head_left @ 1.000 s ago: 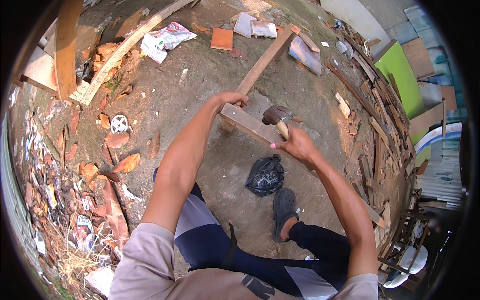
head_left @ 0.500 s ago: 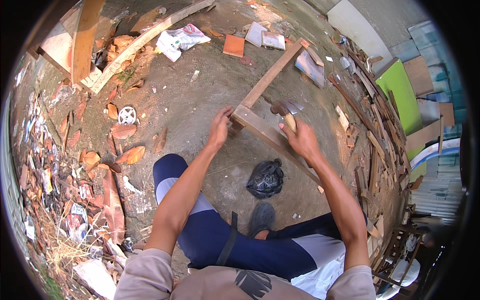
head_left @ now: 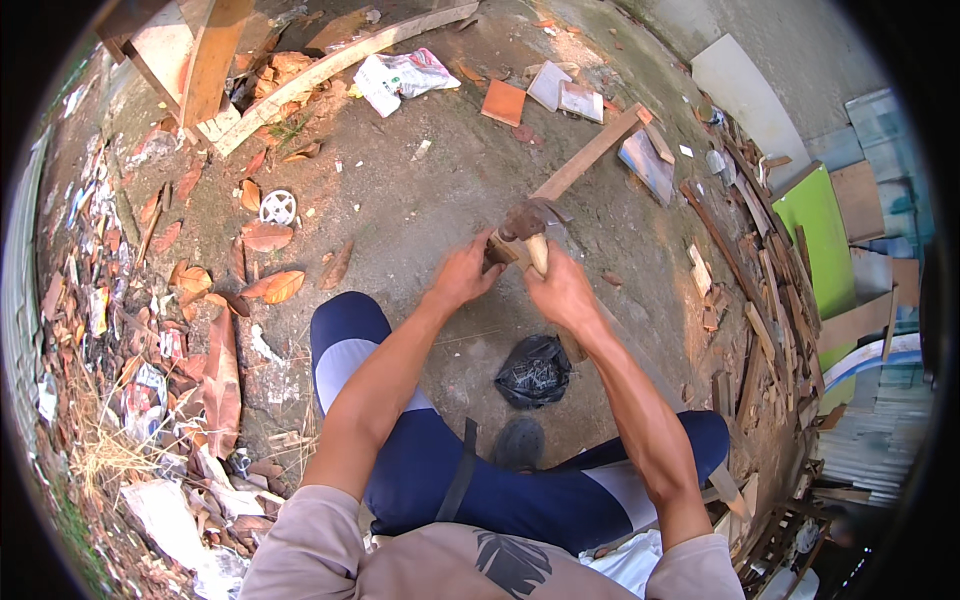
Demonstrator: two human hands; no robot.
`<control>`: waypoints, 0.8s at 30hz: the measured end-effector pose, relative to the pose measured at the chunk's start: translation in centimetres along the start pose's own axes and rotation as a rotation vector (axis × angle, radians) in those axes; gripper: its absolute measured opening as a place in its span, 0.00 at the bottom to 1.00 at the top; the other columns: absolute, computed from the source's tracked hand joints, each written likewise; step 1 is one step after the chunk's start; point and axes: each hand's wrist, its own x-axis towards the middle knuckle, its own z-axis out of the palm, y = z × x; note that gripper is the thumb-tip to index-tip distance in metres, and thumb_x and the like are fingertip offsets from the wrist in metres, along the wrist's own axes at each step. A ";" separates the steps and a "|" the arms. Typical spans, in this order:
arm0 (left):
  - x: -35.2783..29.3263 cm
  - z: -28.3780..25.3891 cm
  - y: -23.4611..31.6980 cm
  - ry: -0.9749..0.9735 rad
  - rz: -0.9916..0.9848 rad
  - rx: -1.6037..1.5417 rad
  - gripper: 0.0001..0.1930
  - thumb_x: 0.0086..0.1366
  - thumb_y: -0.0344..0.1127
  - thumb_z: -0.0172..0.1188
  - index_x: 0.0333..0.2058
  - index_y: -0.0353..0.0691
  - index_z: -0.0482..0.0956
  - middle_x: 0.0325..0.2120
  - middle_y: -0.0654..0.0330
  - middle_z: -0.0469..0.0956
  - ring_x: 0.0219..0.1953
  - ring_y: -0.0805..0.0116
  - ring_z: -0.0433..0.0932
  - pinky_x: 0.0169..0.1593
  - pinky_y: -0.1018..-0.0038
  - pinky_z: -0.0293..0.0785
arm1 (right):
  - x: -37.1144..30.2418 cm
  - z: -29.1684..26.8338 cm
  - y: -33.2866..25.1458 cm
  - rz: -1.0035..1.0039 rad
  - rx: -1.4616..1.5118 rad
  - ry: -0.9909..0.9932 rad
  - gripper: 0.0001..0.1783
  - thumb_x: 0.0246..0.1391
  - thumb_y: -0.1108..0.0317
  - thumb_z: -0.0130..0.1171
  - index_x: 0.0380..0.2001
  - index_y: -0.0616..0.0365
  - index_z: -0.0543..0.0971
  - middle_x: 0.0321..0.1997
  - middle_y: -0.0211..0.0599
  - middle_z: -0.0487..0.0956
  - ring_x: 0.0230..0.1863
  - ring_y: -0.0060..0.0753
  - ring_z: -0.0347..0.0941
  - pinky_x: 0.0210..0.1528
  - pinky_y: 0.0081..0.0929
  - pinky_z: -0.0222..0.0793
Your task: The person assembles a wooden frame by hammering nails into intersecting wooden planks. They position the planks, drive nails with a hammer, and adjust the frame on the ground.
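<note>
My right hand (head_left: pixel 562 290) is closed around the pale wooden handle of a claw hammer (head_left: pixel 526 222), whose rusty head lies over the corner where two wooden strips meet. One wooden strip (head_left: pixel 590 152) runs away to the far right; the other runs back toward my right knee, partly hidden under my right forearm. My left hand (head_left: pixel 466 272) grips the corner of the wood beside the hammer head, fingers partly hidden. A black plastic bag (head_left: pixel 533 372) with thin grey pieces, like nails, lies on the ground between my legs.
Scrap boards and strips (head_left: pixel 765 270) pile up along the right. Dry leaves (head_left: pixel 275 287) and litter cover the left. Tiles (head_left: pixel 502 102), a white plastic bag (head_left: pixel 405 78) and a wooden beam (head_left: pixel 330 75) lie at the far side. A white plastic wheel (head_left: pixel 278 207) sits left.
The hammer has come left and down over the corner joint. The wooden strips have shifted and turned slightly, and my left hand has moved a little right and nearer.
</note>
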 end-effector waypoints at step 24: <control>2.0 2.1 0.8 0.197 -0.209 0.106 0.41 0.50 0.47 0.76 0.56 0.37 0.61 0.37 0.37 0.83 0.39 0.37 0.83 0.43 0.51 0.80 | -0.2 -5.9 -4.7 -0.234 0.233 0.299 0.09 0.58 0.70 0.58 0.40 0.62 0.74 0.29 0.46 0.77 0.30 0.39 0.75 0.38 0.34 0.72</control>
